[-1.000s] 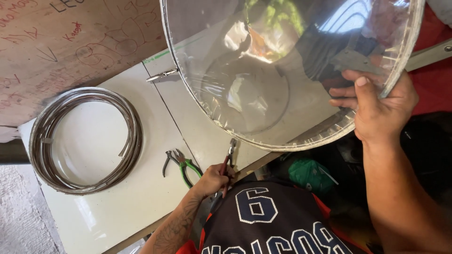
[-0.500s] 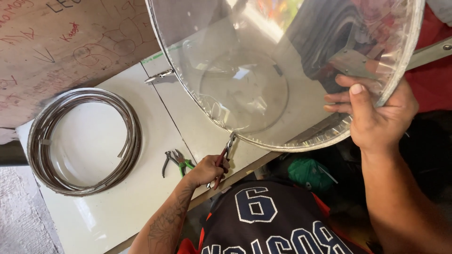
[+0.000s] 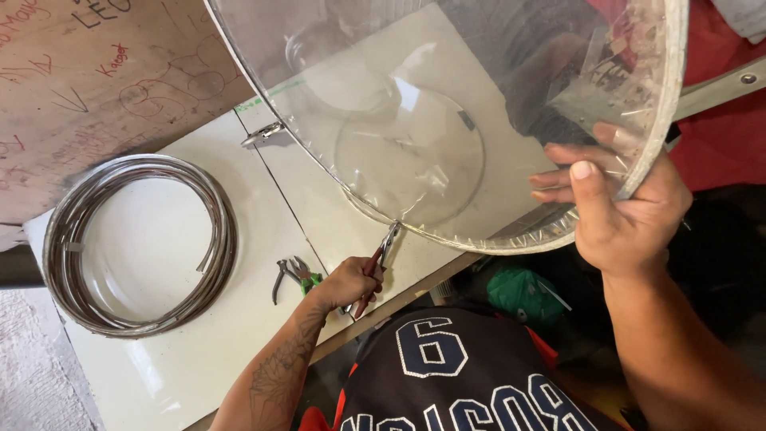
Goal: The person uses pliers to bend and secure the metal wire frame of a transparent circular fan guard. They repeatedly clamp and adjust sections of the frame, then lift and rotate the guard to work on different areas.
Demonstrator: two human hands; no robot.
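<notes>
At the lower rim of the dome [image 3: 447,120], the fingers [image 3: 363,279] of the left hand [image 3: 347,283] are closed around the red handles of the pliers [image 3: 377,267], and the tips of the pliers touch the rim where a thin metal band runs along it. On the right side, the fingers [image 3: 558,177] of the right hand [image 3: 618,215] are closed on the edge of the dome, with the thumb on the near face and the other fingers behind the clear wall.

This dome is large, round and transparent, and it is held up tilted above the white table [image 3: 159,367], not resting on it. I judge it as light for its size but awkward, because it is wide and one hand carries it. The wall looks thin and smooth, so it is probably slippery and can flex, crack or scratch if it is squeezed hard. For this reason the rim, which seems the stiffest part, is the best place to take hold, as the right hand does now.

Farther out, a second pair of pliers with green handles [image 3: 295,275] lies on the table just beside the left hand. A coil of metal strip [image 3: 140,243] lies flat well to the left. A small metal latch [image 3: 263,133] sits at the seam of the table, near the dome's edge.
</notes>
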